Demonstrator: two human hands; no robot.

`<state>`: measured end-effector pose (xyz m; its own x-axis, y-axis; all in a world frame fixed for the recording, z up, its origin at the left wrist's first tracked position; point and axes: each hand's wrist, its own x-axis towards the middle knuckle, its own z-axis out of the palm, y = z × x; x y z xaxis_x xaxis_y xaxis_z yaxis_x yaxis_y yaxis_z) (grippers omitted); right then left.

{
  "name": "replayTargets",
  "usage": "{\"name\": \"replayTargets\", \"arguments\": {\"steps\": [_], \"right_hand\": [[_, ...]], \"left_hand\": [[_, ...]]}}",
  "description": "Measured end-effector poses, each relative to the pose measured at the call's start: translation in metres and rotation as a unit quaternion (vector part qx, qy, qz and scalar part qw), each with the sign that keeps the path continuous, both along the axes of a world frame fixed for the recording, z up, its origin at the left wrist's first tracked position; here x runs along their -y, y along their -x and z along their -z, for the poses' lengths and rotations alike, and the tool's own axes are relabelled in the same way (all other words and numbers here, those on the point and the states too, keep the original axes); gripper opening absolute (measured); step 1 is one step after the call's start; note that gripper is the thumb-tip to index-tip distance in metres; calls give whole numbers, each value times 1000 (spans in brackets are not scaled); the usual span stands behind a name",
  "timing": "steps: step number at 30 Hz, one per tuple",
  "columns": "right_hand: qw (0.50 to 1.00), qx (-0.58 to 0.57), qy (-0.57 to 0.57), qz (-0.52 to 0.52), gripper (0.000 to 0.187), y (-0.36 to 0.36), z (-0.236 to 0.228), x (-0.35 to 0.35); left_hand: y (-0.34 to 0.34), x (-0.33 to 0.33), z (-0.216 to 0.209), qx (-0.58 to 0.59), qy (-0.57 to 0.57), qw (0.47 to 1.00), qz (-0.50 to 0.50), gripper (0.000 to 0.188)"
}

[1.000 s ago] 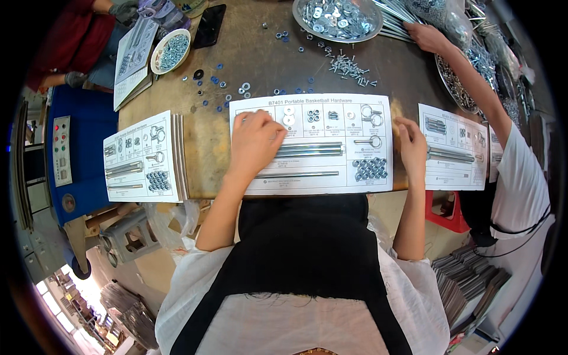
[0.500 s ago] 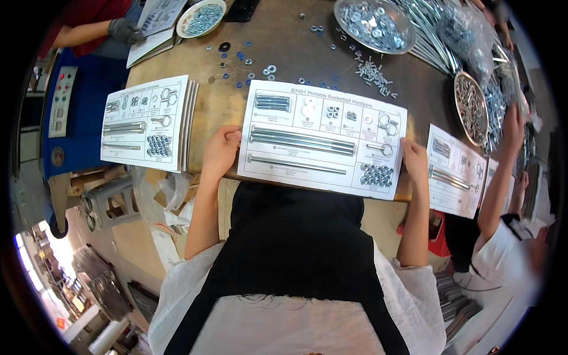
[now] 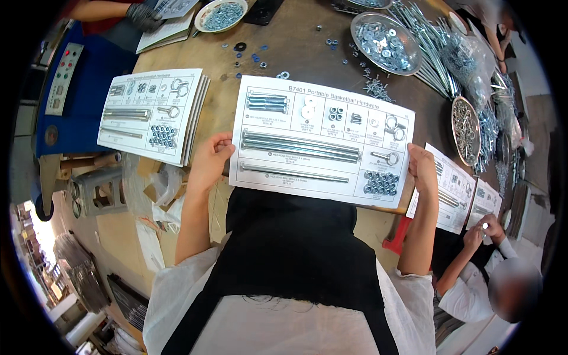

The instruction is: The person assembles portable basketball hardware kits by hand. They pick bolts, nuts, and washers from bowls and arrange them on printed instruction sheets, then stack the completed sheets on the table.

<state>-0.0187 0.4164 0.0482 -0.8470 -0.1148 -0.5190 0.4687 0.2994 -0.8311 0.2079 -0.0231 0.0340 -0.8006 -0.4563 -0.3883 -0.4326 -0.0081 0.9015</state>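
Upright before me at the table's front edge is a white hardware card (image 3: 299, 174), showing bolts, washers, nuts and ring pins in boxed sections. I cannot tell whether these parts are printed or real. My left hand (image 3: 208, 158) pinches its left edge, thumb and fingers closed. At the right edge my right hand (image 3: 422, 168) grips it the same way. To the left of my left hand stands a stack of similar cards (image 3: 151, 145). Loose washers and nuts (image 3: 255, 57) lie on the table beyond the card.
A metal dish of washers (image 3: 387, 44), long rods (image 3: 435, 74) and a dish of small parts (image 3: 465, 130) occupy the right side. Far left are a bowl of small screws (image 3: 220, 16) and a co-worker's gloved hand (image 3: 144, 16). Another co-worker (image 3: 473, 266) sits at right beside more cards (image 3: 448, 189).
The card appears slightly larger and nearer, still between both hands. My view has shifted a little. The co-worker at right has lowered a raised arm and brought their hands together.
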Motion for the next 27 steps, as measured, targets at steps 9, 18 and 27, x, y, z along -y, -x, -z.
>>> {"name": "replayTargets", "arguments": {"steps": [9,18,27], "right_hand": [[993,4,12,-119,32,48,-50,106],[964,55,80,-248,28,31,-44,282],[938,130,165,-274,26,-56,6,414]], "left_hand": [[-44,39,-54,-8,6,991,-136,28],[-92,193,-70,19,115,968,-224,27],[-114,378,-50,-3,125,950,-285,32]]}}
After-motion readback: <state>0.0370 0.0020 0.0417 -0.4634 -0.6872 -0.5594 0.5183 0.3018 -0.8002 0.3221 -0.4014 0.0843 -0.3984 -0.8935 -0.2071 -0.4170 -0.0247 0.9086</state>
